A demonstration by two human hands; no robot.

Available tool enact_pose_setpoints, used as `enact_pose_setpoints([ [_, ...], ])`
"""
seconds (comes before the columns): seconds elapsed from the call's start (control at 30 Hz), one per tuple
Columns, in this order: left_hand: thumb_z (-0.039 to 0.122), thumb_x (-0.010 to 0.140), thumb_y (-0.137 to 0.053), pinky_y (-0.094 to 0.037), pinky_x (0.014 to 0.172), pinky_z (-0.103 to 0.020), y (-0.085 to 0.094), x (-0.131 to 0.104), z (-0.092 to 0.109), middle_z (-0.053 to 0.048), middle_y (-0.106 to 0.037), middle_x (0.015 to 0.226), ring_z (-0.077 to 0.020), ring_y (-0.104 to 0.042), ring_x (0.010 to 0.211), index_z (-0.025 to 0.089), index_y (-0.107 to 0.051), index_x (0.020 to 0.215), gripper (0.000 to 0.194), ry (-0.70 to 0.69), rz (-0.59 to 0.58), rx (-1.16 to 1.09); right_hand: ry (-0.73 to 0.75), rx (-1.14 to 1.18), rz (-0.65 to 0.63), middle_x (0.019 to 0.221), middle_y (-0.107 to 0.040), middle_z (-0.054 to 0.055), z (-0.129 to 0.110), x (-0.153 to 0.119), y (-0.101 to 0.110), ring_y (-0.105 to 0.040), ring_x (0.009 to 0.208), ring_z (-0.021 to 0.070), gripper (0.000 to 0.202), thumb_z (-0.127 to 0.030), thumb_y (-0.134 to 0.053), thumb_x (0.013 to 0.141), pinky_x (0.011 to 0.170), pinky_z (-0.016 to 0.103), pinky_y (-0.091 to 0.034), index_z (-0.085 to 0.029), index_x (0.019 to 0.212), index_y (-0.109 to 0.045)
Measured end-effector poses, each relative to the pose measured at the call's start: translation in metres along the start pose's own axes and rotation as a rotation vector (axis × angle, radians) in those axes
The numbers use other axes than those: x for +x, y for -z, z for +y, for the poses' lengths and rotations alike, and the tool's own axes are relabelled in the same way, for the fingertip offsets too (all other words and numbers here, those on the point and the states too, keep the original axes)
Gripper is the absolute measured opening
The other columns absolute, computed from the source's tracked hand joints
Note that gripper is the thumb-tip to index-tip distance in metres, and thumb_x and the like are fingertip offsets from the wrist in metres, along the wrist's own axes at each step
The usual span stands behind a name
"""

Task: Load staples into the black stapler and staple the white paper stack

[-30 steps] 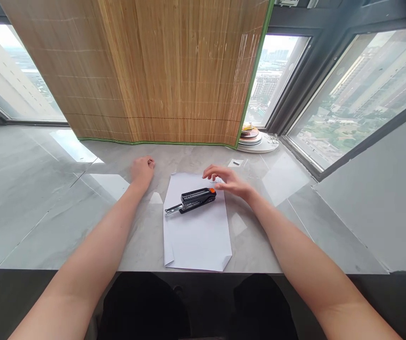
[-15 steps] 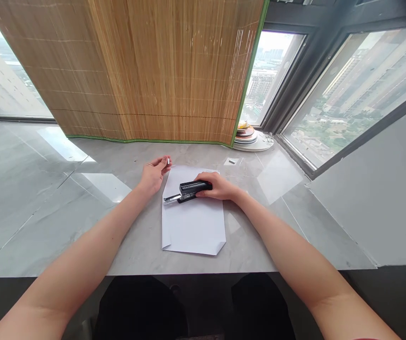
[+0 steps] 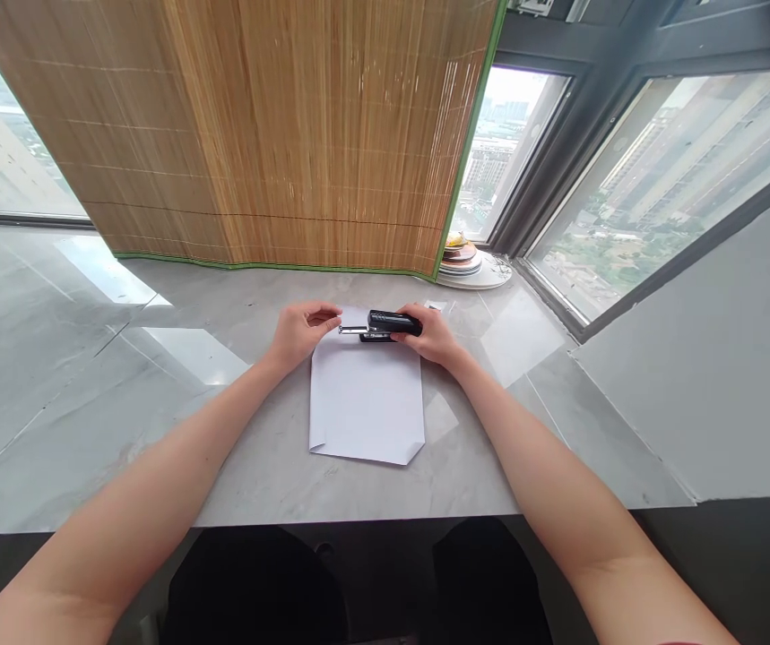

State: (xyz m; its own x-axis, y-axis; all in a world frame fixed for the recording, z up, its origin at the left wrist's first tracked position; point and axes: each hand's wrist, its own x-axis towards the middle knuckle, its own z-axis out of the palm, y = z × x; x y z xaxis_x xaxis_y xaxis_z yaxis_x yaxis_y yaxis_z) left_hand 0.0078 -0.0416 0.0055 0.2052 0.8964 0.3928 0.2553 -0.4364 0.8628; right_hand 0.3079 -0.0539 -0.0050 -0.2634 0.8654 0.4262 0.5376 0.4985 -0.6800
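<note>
My right hand [image 3: 430, 333] is wrapped round a black stapler [image 3: 391, 322] above the far end of the white paper [image 3: 367, 399]. The stapler's metal tray sticks out to the left. Close to that tray's tip, my left hand [image 3: 304, 333] has its thumb and fingers nearly together; what it holds, if anything, is too small to make out. The paper lies on the grey stone surface, its two near corners folded.
A bamboo blind [image 3: 290, 134] with a green edge hangs behind the surface. Stacked plates [image 3: 462, 260] stand at the back right, by the window. A small white piece [image 3: 436, 305] lies beyond my right hand.
The stapler and my right hand have moved away from me and to the right, and the stapler is now more level. My left hand has moved slightly right, near its tray.
</note>
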Motion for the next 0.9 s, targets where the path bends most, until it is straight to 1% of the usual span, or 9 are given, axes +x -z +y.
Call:
enact_pose_setpoints([
  [0.1, 0.056, 0.085, -0.083, -0.063, 0.099, -0.044, -0.0021, -0.0005, 0.0001, -0.010, -0.083, 0.108, -0.0272, -0.078, 0.100, 0.022, -0.085, 0.098, 0.036, -0.099, -0.052, 0.061, 0.013, -0.006, -0.025, 0.097, -0.074, 0.005, 0.0013, 0.0002, -0.0034, -0.067, 0.089, 0.0252, 0.028, -0.035, -0.080, 0.077, 0.086, 0.038, -0.050, -0.022, 0.100, -0.075],
  [0.17, 0.055, 0.085, -0.083, -0.063, 0.099, -0.043, -0.0038, -0.0012, 0.0003, -0.009, -0.084, 0.108, -0.0272, -0.079, 0.100, 0.023, -0.085, 0.102, 0.036, -0.134, -0.109, 0.086, 0.041, 0.004, -0.053, 0.097, -0.074, 0.005, -0.0014, -0.0002, -0.0061, -0.066, 0.088, 0.0249, 0.026, -0.034, -0.080, 0.077, 0.087, 0.038, -0.050, -0.021, 0.099, -0.075],
  [0.23, 0.052, 0.082, -0.086, -0.062, 0.101, -0.044, -0.0050, -0.0022, 0.0008, -0.008, -0.084, 0.105, -0.0273, -0.079, 0.100, 0.025, -0.085, 0.109, 0.038, -0.142, -0.159, 0.116, 0.061, 0.020, -0.076, 0.097, -0.074, 0.005, -0.0048, -0.0006, -0.0079, -0.066, 0.088, 0.0248, 0.025, -0.034, -0.080, 0.077, 0.086, 0.038, -0.050, -0.021, 0.099, -0.075],
  [0.33, 0.045, 0.080, -0.088, -0.060, 0.101, -0.043, -0.0059, -0.0034, 0.0004, -0.006, -0.085, 0.101, -0.0284, -0.080, 0.101, 0.027, -0.083, 0.115, 0.039, -0.143, -0.196, 0.147, 0.067, 0.033, -0.096, 0.097, -0.074, 0.005, -0.0077, -0.0010, -0.0091, -0.066, 0.087, 0.0244, 0.026, -0.035, -0.080, 0.078, 0.084, 0.037, -0.050, -0.022, 0.100, -0.075],
  [0.4, 0.040, 0.081, -0.087, -0.061, 0.097, -0.041, -0.0062, -0.0034, -0.0012, -0.006, -0.085, 0.100, -0.0285, -0.080, 0.100, 0.027, -0.083, 0.114, 0.036, -0.155, -0.216, 0.154, 0.063, 0.032, -0.096, 0.095, -0.073, 0.005, -0.0076, -0.0009, -0.0096, -0.066, 0.087, 0.0243, 0.026, -0.035, -0.081, 0.077, 0.083, 0.037, -0.050, -0.022, 0.100, -0.076],
  [0.5, 0.035, 0.082, -0.086, -0.060, 0.092, -0.040, -0.0061, -0.0021, -0.0047, -0.006, -0.084, 0.097, -0.0281, -0.080, 0.095, 0.025, -0.083, 0.108, 0.028, -0.176, -0.229, 0.167, 0.058, 0.041, -0.089, 0.094, -0.072, 0.004, -0.0064, -0.0005, -0.0102, -0.066, 0.087, 0.0243, 0.027, -0.035, -0.081, 0.077, 0.083, 0.037, -0.049, -0.021, 0.099, -0.076],
  [0.57, 0.035, 0.080, -0.086, -0.060, 0.092, -0.040, -0.0058, -0.0009, -0.0064, -0.006, -0.084, 0.095, -0.0283, -0.080, 0.094, 0.025, -0.084, 0.104, 0.026, -0.161, -0.226, 0.168, 0.055, 0.064, -0.088, 0.094, -0.072, 0.004, -0.0061, -0.0004, -0.0105, -0.065, 0.087, 0.0239, 0.028, -0.035, -0.082, 0.076, 0.082, 0.036, -0.049, -0.021, 0.100, -0.077],
  [0.73, 0.036, 0.078, -0.088, -0.059, 0.098, -0.042, -0.0046, 0.0002, -0.0054, -0.005, -0.084, 0.096, -0.0284, -0.080, 0.098, 0.026, -0.083, 0.104, 0.029, -0.098, -0.255, 0.160, 0.049, 0.087, -0.090, 0.095, -0.073, 0.004, -0.0072, -0.0002, -0.0103, -0.064, 0.087, 0.0230, 0.029, -0.035, -0.082, 0.076, 0.081, 0.035, -0.049, -0.021, 0.101, -0.077],
  [0.9, 0.041, 0.074, -0.090, -0.061, 0.095, -0.041, -0.0038, 0.0013, -0.0045, -0.006, -0.084, 0.096, -0.0281, -0.080, 0.094, 0.025, -0.084, 0.099, 0.030, -0.069, -0.260, 0.163, 0.058, 0.098, -0.099, 0.093, -0.072, 0.004, -0.0062, 0.0004, -0.0082, -0.064, 0.087, 0.0230, 0.027, -0.036, -0.083, 0.077, 0.082, 0.036, -0.049, -0.022, 0.099, -0.078],
])
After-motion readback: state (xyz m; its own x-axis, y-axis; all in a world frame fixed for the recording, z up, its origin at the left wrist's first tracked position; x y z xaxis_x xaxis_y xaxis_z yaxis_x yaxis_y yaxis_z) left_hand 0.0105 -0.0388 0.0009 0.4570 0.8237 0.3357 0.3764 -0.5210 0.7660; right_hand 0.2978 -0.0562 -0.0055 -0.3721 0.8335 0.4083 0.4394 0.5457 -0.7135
